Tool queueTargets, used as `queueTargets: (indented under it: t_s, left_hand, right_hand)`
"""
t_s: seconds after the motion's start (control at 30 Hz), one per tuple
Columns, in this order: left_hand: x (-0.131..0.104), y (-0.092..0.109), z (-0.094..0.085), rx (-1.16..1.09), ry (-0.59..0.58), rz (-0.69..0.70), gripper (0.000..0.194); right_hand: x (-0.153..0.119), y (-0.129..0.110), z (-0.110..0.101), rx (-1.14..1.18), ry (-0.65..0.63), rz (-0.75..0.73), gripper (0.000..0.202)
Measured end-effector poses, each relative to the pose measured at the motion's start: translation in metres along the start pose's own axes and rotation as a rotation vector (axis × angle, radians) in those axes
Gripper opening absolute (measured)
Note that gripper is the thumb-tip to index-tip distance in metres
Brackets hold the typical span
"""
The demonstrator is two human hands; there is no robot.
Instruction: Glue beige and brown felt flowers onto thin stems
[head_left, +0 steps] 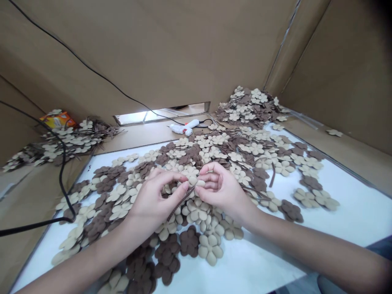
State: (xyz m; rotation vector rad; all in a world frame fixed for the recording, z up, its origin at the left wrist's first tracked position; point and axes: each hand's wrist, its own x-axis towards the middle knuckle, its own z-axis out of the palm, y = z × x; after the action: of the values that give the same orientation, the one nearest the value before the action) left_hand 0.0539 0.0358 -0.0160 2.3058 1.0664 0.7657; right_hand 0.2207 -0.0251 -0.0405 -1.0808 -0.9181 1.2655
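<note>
In the middle of the view, a small cream felt-like flower (pixel 192 181) sits between my fingertips. My left hand (pixel 156 196) pinches its left side with thumb and forefinger. My right hand (pixel 219 185) closes its thumb and fingers on the right side. A thin brown strip (pixel 179 205) runs from the fingertips down to the left, under my left thumb. Directly below lie loose five-petal flowers, such as a cream one (pixel 210 249) and a dark brown one (pixel 189 241). How the strip meets the held flower is hidden by the fingers.
Cream and brown flowers cover much of the white board (pixel 245 265). Behind it rests a white glue gun (pixel 185 127) with a black cord (pixel 101 75). Flower heaps stand at back right (pixel 251 106) and left (pixel 69 141), near an orange packet (pixel 59 119). Cardboard walls (pixel 153 53) surround everything.
</note>
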Motion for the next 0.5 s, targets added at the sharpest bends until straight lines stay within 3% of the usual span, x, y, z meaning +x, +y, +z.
queueTargets:
  t_s: [0.13,0.5]
  left_hand:
    - [0.0013,-0.0014,0.0017,-0.004,0.036,0.001,0.015]
    - [0.0023,0.0002,0.0032,-0.052,-0.071,-0.096,0.019]
  right_hand:
    - [0.001,0.0012,-0.0014,-0.005,0.003,-0.011,0.037]
    - [0.0009,-0.0012,-0.0057,-0.029,-0.013,-0.004,0.032]
